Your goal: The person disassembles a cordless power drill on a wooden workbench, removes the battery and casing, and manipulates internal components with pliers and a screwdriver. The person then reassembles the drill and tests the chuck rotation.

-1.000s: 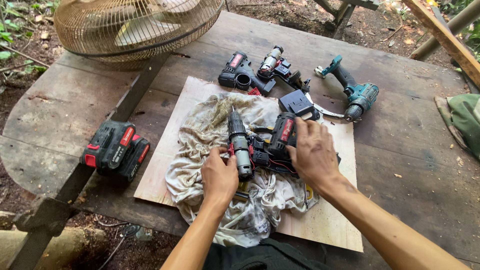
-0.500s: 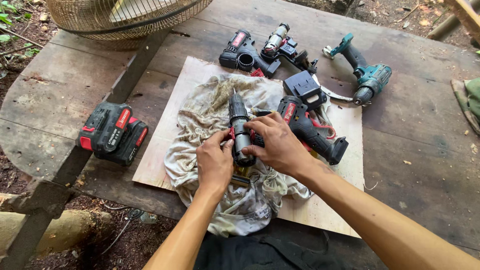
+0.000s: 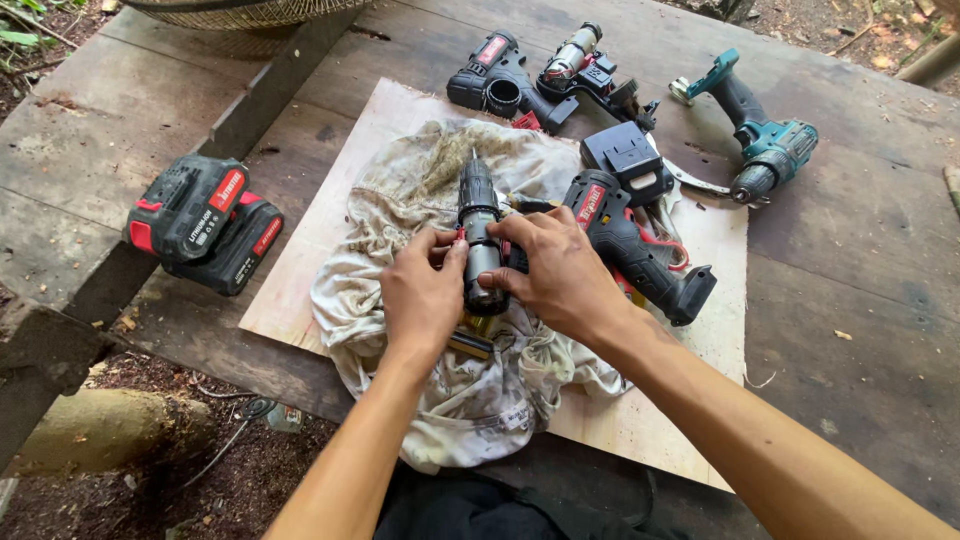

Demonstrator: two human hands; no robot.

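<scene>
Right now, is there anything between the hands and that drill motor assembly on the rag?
Nothing visible. Both the left hand and the right hand already grip the drill motor assembly, which lies on the dirty rag. The black drill housing lies beside it, to the right.

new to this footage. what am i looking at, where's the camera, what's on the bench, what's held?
No machine here: a person's two bare hands, filmed from a camera on their head looking down. The left hand and right hand both grip a drill motor and gearbox assembly over a dirty rag on a plywood sheet, which lies on a wooden table. Beside the right hand lies a black and red drill housing. Two battery packs sit to the left, a teal drill at far right, more black drill parts above.
</scene>
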